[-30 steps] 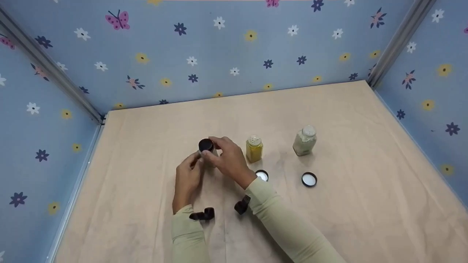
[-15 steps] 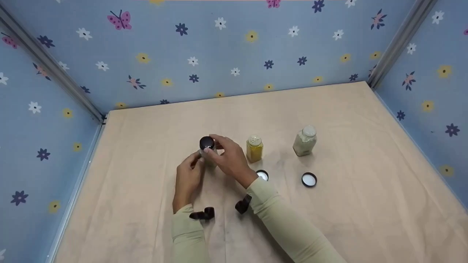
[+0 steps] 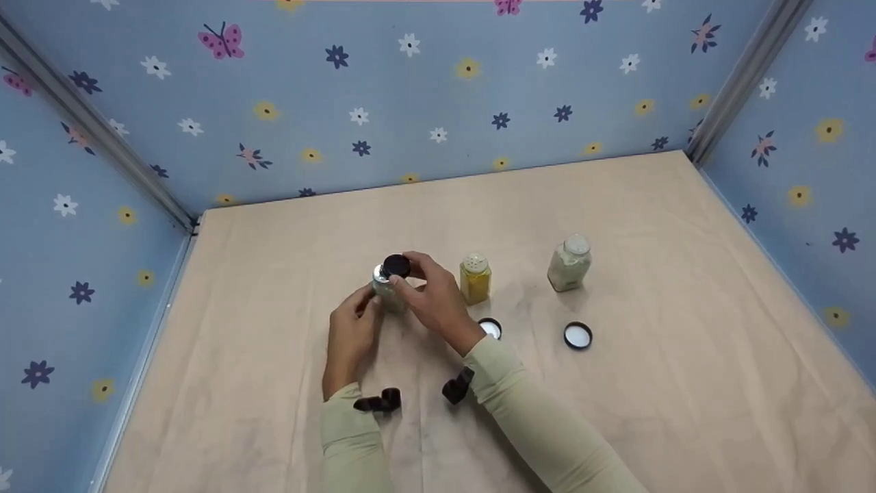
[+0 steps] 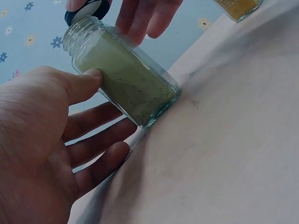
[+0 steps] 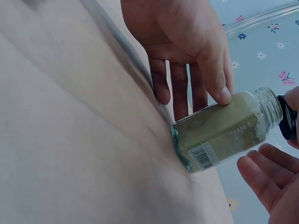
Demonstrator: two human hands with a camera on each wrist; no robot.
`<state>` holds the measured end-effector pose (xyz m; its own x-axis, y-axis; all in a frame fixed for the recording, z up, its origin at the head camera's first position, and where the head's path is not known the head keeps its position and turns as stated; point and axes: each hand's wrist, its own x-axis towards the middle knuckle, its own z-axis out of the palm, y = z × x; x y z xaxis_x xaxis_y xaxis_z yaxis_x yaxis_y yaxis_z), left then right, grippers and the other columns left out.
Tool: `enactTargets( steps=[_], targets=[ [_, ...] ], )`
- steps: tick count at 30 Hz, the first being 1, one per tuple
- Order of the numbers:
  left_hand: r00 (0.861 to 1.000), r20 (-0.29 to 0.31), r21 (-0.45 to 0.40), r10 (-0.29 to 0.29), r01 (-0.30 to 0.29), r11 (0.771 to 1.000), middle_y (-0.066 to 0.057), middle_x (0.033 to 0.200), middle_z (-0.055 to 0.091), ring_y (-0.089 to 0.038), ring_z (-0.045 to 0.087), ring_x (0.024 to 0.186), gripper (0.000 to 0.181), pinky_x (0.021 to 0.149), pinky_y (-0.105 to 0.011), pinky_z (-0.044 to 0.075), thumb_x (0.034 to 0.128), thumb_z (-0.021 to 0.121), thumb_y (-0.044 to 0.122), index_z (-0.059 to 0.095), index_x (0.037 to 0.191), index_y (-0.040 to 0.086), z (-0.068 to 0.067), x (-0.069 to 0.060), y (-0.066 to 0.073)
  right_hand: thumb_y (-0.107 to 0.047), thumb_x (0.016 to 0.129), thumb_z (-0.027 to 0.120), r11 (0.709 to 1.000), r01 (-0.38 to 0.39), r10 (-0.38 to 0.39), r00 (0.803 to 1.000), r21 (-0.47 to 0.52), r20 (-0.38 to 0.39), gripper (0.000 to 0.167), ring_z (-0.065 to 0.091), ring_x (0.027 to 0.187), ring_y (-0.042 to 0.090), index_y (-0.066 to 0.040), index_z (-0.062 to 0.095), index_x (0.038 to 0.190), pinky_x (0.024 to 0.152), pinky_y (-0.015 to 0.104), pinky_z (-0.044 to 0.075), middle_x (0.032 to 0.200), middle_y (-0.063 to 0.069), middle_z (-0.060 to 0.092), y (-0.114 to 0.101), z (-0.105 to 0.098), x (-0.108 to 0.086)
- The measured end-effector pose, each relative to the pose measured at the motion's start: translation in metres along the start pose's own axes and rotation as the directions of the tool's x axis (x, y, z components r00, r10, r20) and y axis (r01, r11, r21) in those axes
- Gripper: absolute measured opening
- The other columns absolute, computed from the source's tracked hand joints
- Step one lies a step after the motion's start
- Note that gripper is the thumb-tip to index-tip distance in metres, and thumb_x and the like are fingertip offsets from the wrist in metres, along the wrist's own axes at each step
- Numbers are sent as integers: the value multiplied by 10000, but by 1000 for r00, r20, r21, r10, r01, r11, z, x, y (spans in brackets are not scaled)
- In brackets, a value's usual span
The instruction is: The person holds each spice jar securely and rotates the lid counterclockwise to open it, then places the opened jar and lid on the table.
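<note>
A square glass spice jar (image 4: 131, 77) of dull green powder stands upright on the cloth, its threaded neck uncovered. My left hand (image 3: 349, 335) holds the jar's side, thumb (image 4: 86, 86) on the near face. A barcode label shows low on the jar in the right wrist view. Above and to the right of the neck, a black screw lid (image 3: 396, 266) is pinched between the thumb and fingers of my right hand (image 3: 438, 301). The lid is tilted, and part of its pale inside shows in the left wrist view. My right hand's other fingers hang near the jar's shoulder.
Right of my right hand stands a jar of yellow powder (image 3: 475, 281) with a perforated top. A jar of pale green contents (image 3: 569, 266) stands farther right. Two black lids (image 3: 578, 335) lie upturned in front of them, one partly behind my right wrist. Patterned walls (image 3: 438, 89) border the table.
The black lid has come off the jar's neck and moved right in my right hand, uncovering the top. My left hand stays on the jar.
</note>
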<state>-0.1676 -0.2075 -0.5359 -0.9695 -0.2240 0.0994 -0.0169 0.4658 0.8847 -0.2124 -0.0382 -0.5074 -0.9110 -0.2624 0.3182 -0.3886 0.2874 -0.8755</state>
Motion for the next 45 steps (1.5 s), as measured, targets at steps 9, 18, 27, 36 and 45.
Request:
enactTargets(
  steps=[9, 18, 27, 36, 45],
  targets=[
    [1000, -1, -10, 5, -5, 1000, -65, 1316, 644, -193, 607, 1145, 340, 983, -386, 479, 1029, 574, 185, 635, 1356, 116, 3, 2, 1, -317, 953, 698, 994, -12, 21, 996, 109, -86, 420, 630, 1070, 134, -74, 577, 1273, 773, 269, 562, 1180, 18, 652, 1, -2, -4],
    [999, 13, 20, -45, 44, 999, -22, 1314, 644, -165, 592, 1167, 340, 1002, -388, 470, 1033, 573, 208, 628, 1365, 164, 2, 3, 2, -284, 896, 765, 991, -50, 63, 992, 124, -107, 399, 640, 1024, 130, -83, 610, 1204, 750, 269, 564, 1140, 13, 650, -4, -4, -11],
    [998, 17, 9, -56, 56, 998, -51, 1331, 637, -201, 601, 1166, 339, 1005, -400, 469, 1035, 564, 197, 626, 1364, 144, 2, 3, 0, -240, 875, 785, 984, -28, 50, 991, 173, -123, 359, 625, 993, 171, -62, 600, 1126, 717, 357, 573, 1098, 38, 641, 0, -6, -19],
    [999, 15, 10, -32, 32, 999, -67, 1321, 640, -209, 607, 1142, 342, 988, -398, 476, 1035, 567, 211, 625, 1361, 124, 2, 2, -3, -174, 855, 773, 986, -70, 86, 991, 153, -103, 337, 601, 965, 174, -64, 568, 1099, 724, 307, 558, 1093, 35, 607, 5, -6, -27],
    [998, 27, 8, -60, 60, 998, -64, 1330, 632, -212, 595, 1164, 353, 1003, -401, 466, 1037, 563, 237, 616, 1370, 131, 1, 1, -1, -187, 832, 780, 986, -103, 112, 991, 134, -66, 349, 619, 870, 158, -60, 551, 1063, 726, 287, 548, 997, 31, 652, 8, -4, -34]
  ],
)
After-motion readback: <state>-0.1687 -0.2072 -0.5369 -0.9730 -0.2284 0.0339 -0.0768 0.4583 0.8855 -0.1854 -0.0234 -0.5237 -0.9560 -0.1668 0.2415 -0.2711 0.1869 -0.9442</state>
